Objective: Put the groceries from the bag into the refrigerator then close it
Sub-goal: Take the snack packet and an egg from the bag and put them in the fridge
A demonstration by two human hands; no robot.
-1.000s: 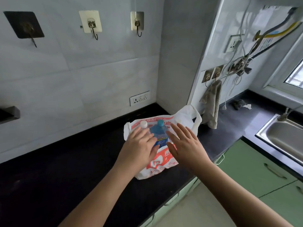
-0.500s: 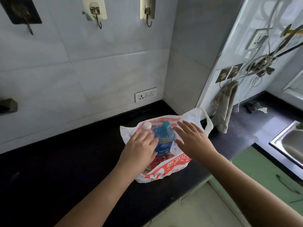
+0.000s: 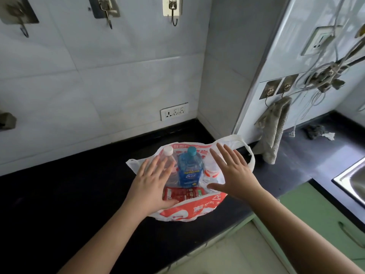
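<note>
Our fingers are spread flat and apart on both sides, clamped on nothing: the left hand (image 3: 153, 186) lies low over the left part of the bag's mouth, its fingertips over the clear bottle (image 3: 170, 161) with the white cap, and the right hand (image 3: 233, 175) hovers with its palm down over the right edge, thumb pointing toward the middle of the frame. Between our hands stands the blue bottle (image 3: 190, 171) with its teal cap, upright and full-looking, so we judge it the heaviest piece and fairly stiff; we would take it around the body just under the shoulder, since the wall looks smooth and may slip. The clear bottle beside it seems thinner and likely to dent, so a grip round its middle would suit. A smaller bottle with a red label (image 3: 211, 172) sits at the right, partly hidden by our right hand. In front of the bottles lies a red packet (image 3: 182, 194), flat, soft and light, best pinched at an edge. All of this rests in the white and red plastic bag (image 3: 197, 210), thin and limp, open at the top, one handle loop trailing to the right, lying on the black counter (image 3: 59, 194) at the centre of the frame. No refrigerator shows here.
</note>
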